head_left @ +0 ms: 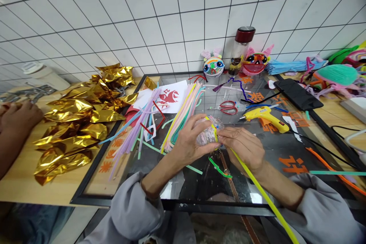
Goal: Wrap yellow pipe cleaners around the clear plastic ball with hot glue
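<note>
My left hand wraps its fingers and thumb around a clear ball with pale crumpled bits showing in it. A yellow pipe cleaner lies across the ball's face. With closed fingers my right hand pinches the pipe cleaner against the ball's right side, and its long free end trails down past my right sleeve. Beneath the hands, a short green pipe cleaner and a brown strap show. My fingers hide part of the ball.
Pipe-cleaner bundles and red scissors lie ahead. A yellow glue gun and phone are right. Decorated balls and a bottle stand behind. Gold foil and another person's hand are left.
</note>
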Action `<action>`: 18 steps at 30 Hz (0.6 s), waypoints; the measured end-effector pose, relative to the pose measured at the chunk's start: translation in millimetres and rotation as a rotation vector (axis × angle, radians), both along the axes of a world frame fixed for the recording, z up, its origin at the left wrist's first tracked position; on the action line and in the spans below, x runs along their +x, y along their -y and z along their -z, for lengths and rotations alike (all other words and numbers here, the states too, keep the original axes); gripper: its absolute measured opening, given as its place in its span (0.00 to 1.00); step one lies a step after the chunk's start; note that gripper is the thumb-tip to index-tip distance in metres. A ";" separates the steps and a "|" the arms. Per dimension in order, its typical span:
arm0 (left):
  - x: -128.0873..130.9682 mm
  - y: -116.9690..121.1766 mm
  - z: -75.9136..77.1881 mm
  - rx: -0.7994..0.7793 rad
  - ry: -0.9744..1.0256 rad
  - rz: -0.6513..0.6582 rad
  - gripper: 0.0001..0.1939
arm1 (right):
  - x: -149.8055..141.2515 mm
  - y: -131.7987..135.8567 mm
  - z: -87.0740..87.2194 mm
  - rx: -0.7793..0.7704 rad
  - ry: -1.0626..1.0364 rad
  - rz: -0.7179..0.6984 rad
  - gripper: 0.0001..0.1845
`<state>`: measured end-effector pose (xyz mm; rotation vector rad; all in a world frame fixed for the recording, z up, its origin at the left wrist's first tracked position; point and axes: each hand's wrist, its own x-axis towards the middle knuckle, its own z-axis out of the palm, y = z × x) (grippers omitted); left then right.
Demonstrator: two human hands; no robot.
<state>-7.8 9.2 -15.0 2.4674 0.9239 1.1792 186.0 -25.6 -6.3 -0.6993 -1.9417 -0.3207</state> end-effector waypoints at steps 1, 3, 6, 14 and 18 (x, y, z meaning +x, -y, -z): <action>-0.3 -0.4 0.2 0.000 -0.002 0.003 0.25 | 0.2 -0.1 0.2 -0.004 -0.004 -0.002 0.08; -0.6 -1.1 0.6 0.004 0.001 0.002 0.25 | 0.6 -0.2 1.1 -0.009 -0.017 -0.012 0.08; -0.6 -1.3 1.1 -0.005 0.010 0.002 0.25 | 0.9 -0.4 2.8 -0.015 -0.036 -0.022 0.09; -0.7 -0.9 0.5 -0.007 0.007 -0.005 0.24 | -1.3 -2.5 4.6 -0.001 -0.063 -0.020 0.08; -0.5 -1.2 1.2 -0.001 0.011 -0.007 0.24 | -0.3 -1.6 4.6 -0.016 -0.038 -0.007 0.09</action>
